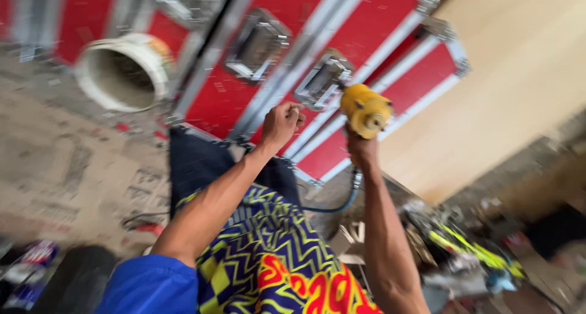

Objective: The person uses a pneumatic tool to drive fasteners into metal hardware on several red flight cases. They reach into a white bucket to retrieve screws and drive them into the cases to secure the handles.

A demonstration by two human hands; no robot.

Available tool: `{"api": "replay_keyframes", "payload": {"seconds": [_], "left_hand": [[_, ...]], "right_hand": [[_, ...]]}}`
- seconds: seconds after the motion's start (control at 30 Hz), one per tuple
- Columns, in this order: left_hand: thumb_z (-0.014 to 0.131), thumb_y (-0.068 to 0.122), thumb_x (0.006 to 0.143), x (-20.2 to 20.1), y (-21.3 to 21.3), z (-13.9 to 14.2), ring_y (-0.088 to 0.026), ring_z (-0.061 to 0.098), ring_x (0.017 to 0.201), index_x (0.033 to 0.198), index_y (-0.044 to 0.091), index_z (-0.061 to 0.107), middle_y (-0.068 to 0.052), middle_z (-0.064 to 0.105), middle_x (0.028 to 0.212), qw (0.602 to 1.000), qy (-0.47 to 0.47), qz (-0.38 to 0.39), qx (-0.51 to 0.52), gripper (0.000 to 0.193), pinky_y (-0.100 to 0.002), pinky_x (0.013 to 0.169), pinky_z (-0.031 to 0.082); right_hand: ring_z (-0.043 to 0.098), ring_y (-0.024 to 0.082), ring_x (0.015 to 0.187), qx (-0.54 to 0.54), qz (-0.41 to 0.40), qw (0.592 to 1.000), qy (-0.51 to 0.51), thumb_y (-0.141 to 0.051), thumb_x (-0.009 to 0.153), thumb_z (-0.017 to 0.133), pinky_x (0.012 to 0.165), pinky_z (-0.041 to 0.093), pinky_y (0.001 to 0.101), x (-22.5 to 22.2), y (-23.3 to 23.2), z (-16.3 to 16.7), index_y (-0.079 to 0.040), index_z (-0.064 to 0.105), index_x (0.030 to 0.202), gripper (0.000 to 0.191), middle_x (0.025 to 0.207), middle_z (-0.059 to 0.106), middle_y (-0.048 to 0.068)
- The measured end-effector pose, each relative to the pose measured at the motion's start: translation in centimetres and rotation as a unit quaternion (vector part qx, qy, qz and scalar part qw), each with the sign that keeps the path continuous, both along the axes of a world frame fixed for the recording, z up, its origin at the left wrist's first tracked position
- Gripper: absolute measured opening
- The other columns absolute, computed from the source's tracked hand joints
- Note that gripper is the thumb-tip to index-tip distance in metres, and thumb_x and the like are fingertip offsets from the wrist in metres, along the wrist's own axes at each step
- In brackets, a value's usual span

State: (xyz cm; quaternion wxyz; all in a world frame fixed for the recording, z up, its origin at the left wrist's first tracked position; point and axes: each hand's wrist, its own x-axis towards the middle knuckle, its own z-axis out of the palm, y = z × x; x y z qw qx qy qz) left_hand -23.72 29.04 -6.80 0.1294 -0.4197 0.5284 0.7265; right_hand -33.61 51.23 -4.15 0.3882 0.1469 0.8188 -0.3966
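On a littered concrete workshop floor (67,167), beside a red flight case with metal edging (366,21): right hand (361,148) clenched around a yellow hose-fed air tool (365,109), left hand (281,123) fisted at a recessed steel latch (322,81); apparently mid-fastening, steady alignment needed next.

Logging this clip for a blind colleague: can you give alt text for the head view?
The right hand presses a yellow tool against a red case, the left hand fisted beside it. A white bucket lies nearby.
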Motion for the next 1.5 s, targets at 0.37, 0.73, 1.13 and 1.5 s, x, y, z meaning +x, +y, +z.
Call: {"api": "replay_keyframes", "payload": {"seconds": [0.37, 0.73, 1.13, 1.5], "left_hand": [[0.063, 0.008, 0.107, 8.5, -26.9, 6.6, -0.039, 0.070, 0.098, 0.107, 0.002, 0.068, -0.016, 0.071, 0.106, 0.766, -0.115, -0.180, -0.606, 0.008, -0.049, 0.084, 0.056], [0.066, 0.004, 0.097, 8.8, -30.0, -3.3, -0.040, 0.072, 0.093, 0.100, 0.002, 0.071, -0.021, 0.073, 0.102, 0.736, -0.239, -0.404, -0.488, 0.006, -0.048, 0.081, 0.058], [0.073, 0.002, 0.090, 10.2, -27.8, 1.9, -0.037, 0.073, 0.084, 0.100, -0.003, 0.066, -0.021, 0.074, 0.094, 0.794, -0.045, -0.164, -0.583, 0.013, -0.046, 0.073, 0.059], [0.074, 0.028, 0.100, 6.8, -12.5, 6.9, -0.016, 0.073, 0.080, 0.113, 0.003, 0.070, -0.011, 0.077, 0.095, 0.962, 0.068, 0.255, 0.069, 0.029, -0.027, 0.070, 0.063]], "right_hand": [[0.046, 0.012, 0.044, 0.060, -0.029, 0.996, -0.057, -0.023, 0.095, 0.074, 0.039, 0.036, 0.0319, -0.9, -1.3, 1.0, -0.009, 0.056, 0.088, 0.024, 0.058, 0.049, 0.000], [0.051, 0.016, 0.041, -0.056, -0.168, 0.982, -0.071, -0.023, 0.094, 0.075, 0.039, 0.041, 0.0326, 11.3, 0.5, 3.2, -0.009, 0.062, 0.090, 0.020, 0.054, 0.053, 0.002], [0.047, 0.014, 0.042, -0.045, -0.178, 0.980, -0.081, -0.021, 0.094, 0.074, 0.039, 0.037, 0.0308, 17.7, -2.4, 7.0, -0.006, 0.062, 0.092, 0.019, 0.057, 0.052, 0.002], [0.052, 0.012, 0.057, -0.138, -0.029, 0.987, -0.072, -0.028, 0.099, 0.070, 0.052, 0.043, 0.0297, 15.5, -2.5, 10.4, -0.001, 0.064, 0.099, 0.028, 0.068, 0.055, 0.002]]}}
